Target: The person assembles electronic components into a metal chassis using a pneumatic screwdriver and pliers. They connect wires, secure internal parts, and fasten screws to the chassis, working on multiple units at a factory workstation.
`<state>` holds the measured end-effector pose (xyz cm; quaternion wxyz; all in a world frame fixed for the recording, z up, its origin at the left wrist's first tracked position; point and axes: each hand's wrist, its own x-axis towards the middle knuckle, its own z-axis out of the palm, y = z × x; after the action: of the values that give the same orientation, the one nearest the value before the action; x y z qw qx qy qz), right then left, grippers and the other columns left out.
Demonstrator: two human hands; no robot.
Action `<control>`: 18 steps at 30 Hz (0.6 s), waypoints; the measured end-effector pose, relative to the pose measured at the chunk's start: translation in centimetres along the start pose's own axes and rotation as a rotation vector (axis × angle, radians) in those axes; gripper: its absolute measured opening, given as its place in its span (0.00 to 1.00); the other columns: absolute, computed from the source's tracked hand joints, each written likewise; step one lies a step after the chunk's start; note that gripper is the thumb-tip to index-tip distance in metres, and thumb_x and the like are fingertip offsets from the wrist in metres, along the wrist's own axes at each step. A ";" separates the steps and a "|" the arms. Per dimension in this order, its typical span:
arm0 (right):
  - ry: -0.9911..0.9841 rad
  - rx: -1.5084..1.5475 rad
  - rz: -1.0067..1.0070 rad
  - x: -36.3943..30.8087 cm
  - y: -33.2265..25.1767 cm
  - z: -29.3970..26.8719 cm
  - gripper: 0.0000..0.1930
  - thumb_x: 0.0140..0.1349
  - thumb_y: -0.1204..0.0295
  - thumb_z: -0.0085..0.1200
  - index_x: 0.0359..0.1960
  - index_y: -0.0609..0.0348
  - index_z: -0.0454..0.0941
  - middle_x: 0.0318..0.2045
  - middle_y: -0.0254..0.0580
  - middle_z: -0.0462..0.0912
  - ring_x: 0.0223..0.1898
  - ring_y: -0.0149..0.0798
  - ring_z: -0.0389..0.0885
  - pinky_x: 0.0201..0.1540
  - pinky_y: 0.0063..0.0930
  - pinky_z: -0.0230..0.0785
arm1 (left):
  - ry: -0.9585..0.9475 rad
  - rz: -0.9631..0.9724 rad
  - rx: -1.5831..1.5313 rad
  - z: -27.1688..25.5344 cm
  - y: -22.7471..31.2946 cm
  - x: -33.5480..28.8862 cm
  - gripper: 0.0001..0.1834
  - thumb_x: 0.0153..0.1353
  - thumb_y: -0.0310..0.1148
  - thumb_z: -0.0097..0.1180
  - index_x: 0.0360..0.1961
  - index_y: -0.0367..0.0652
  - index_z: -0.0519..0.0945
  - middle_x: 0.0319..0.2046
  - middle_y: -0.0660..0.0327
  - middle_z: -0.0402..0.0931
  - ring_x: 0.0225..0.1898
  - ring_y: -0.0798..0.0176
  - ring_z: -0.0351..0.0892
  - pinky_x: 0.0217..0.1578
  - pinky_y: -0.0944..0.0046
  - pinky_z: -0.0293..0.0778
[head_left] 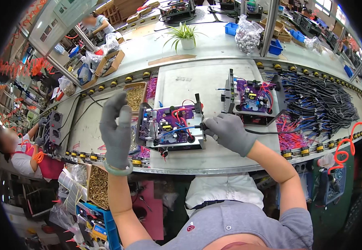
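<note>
An open-topped device chassis with a purple circuit board [164, 121] lies in front of me on the white work board [181, 160]. Red and blue wires loop over its parts. At its right side, my grey-gloved right hand [230, 132] pinches a black power cable [264, 133] close to the side panel; the cable trails off to the right under the hand. My left hand [117, 133], also gloved, is raised at the chassis's left with fingers apart and nothing visible in it. A second chassis with a purple board [251, 98] stands farther right.
Black cables [322, 104] lie heaped at the right, beside pink and red wires [291, 133]. Brass screws fill one box [136, 96] behind my left hand and another box [98, 185] below the table edge. A potted plant [187, 41] stands beyond. A co-worker [31, 154] works at left.
</note>
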<state>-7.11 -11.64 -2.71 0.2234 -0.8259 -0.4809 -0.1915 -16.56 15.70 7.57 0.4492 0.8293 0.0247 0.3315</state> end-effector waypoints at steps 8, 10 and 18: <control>-0.254 -0.064 -0.081 1.7 -0.1 -1.8 0.06 0.55 0.68 0.56 0.29 0.54 0.73 0.19 0.40 0.80 0.24 0.44 0.82 0.26 0.39 0.72 | -0.515 0.566 0.620 9.8 -2.2 -5.3 0.13 0.51 0.31 0.60 0.40 0.45 0.79 0.29 0.59 0.75 0.30 0.56 0.77 0.35 0.55 0.71; -0.486 -0.112 -0.049 3.0 -0.6 -2.7 0.05 0.55 0.68 0.55 0.28 0.55 0.75 0.19 0.42 0.80 0.24 0.46 0.82 0.25 0.42 0.72 | -0.567 0.571 0.667 9.9 -2.3 -5.1 0.11 0.50 0.32 0.60 0.36 0.45 0.77 0.25 0.60 0.73 0.27 0.56 0.76 0.31 0.56 0.71; -0.445 0.039 0.045 1.3 -0.5 -0.8 0.04 0.53 0.70 0.56 0.29 0.53 0.77 0.21 0.45 0.80 0.24 0.51 0.82 0.29 0.45 0.72 | -0.623 0.538 0.625 11.0 -4.1 -5.5 0.07 0.55 0.35 0.58 0.31 0.46 0.75 0.22 0.58 0.74 0.22 0.54 0.77 0.24 0.55 0.71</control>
<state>-7.03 -10.95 -1.23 0.1319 -0.8538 -0.5035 0.0100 -13.47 8.31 -2.60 0.0650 0.9602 -0.2267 0.1494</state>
